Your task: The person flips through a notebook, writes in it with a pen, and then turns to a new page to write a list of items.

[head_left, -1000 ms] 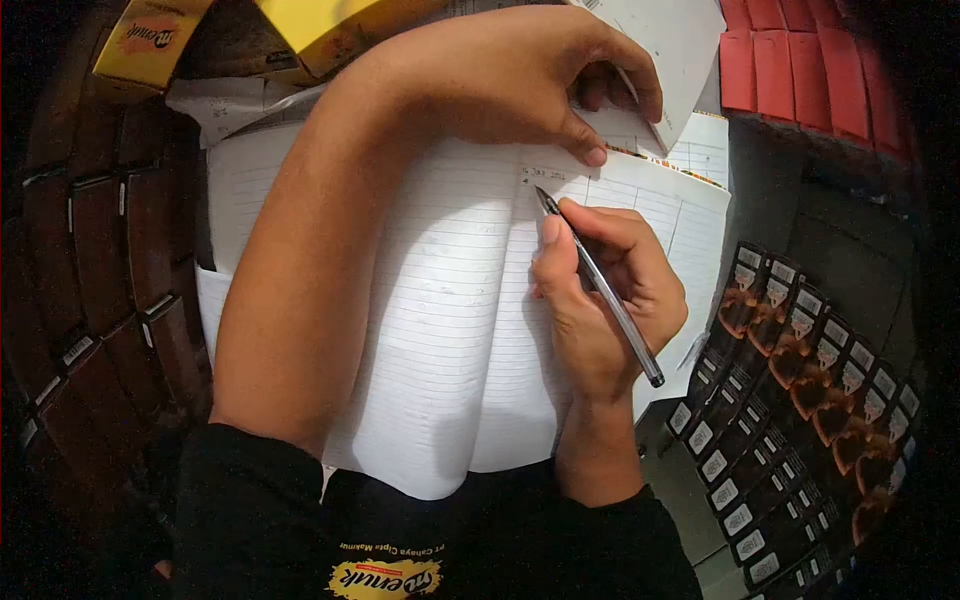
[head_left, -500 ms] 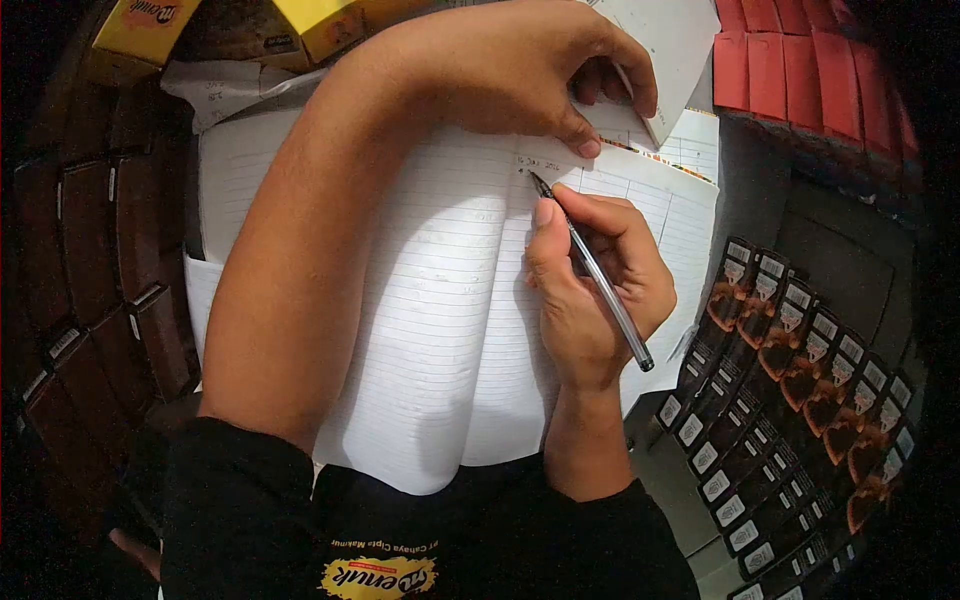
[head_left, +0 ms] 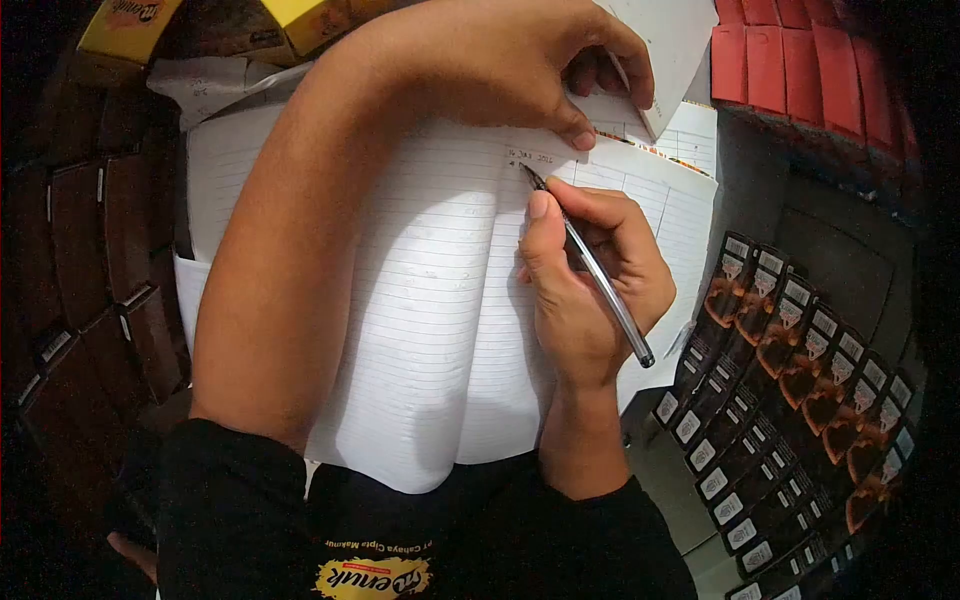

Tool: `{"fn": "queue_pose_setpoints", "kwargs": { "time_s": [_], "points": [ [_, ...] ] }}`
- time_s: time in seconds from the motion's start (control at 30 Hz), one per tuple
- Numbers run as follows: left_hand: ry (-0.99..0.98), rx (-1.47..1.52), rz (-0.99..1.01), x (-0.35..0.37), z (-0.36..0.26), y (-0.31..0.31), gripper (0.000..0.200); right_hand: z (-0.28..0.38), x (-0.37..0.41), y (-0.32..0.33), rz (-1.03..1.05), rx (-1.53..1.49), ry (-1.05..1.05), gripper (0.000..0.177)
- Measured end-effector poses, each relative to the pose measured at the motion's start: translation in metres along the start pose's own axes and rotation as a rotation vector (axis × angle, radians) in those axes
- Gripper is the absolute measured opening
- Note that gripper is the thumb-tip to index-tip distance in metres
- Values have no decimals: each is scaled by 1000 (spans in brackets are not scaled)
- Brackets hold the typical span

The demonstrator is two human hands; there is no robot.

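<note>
A ruled notebook [head_left: 420, 290] lies open in the middle of the view, with a short handwritten line near the top of its right page. My right hand [head_left: 600, 280] grips a clear pen with a dark tip [head_left: 600, 272], its point on the page just below that line. Across the top of the notebook reaches my left arm. My left hand [head_left: 560, 70] has its thumb on the page's upper edge and its other fingers curled at a loose white sheet [head_left: 665, 50], partly hidden.
Red packets [head_left: 785, 75] stand in rows at the upper right. Dark boxes with pictures [head_left: 790, 380] are stacked at the right, and brown boxes [head_left: 80, 260] at the left. Yellow boxes [head_left: 130, 25] sit at the upper left.
The pen tip has moved slightly along the line under the writing, and a new small mark shows there. The view has shifted a little; my left hand keeps its place on the page.
</note>
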State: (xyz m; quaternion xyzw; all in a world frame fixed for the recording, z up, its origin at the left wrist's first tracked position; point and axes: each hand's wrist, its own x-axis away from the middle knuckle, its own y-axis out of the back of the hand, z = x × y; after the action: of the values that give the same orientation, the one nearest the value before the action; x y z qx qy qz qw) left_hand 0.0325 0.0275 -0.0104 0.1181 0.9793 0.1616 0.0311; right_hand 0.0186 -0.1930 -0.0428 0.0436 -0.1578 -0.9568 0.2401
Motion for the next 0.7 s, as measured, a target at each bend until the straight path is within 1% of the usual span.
{"fn": "queue_pose_setpoints", "kwargs": {
  "time_s": [0.13, 0.2, 0.23, 0.3, 0.33, 0.4, 0.43, 0.53, 0.6, 0.7],
  "points": [
    [-2, -23, -30, -2, 5, -2, 52, 0, 0, 2, 14, -29, -11, 15],
    [32, 85, -15, -11, 14, -5, 52, -2, 0, 2, 6, -30, 6, 15],
    [31, 85, -14, -7, 19, -2, 52, -2, 1, 2, -1, -29, 22, 15],
    [-165, 90, 13, 6, 7, 5, 50, -1, 0, 1, 6, -25, 9, 15],
    [-164, 92, 12, 4, 5, 3, 50, -1, 0, 1, 12, -23, -2, 15],
    [-29, 4, -7, -1, 1, -1, 50, -2, 1, 1, 2, -30, 2, 15],
    [-29, 3, -7, -1, 0, -1, 50, -2, 1, 1, -9, -37, 7, 16],
    [-9, 28, -5, -2, 1, 0, 50, -5, 1, 1, -16, -29, 31, 16],
    [127, 120, 57, -10, 8, 4, 51, -3, 0, 1, -12, -29, 27, 16],
    [85, 49, 4, -15, 17, -5, 52, -3, 1, 0, -9, -31, 23, 16]
  ]
}}
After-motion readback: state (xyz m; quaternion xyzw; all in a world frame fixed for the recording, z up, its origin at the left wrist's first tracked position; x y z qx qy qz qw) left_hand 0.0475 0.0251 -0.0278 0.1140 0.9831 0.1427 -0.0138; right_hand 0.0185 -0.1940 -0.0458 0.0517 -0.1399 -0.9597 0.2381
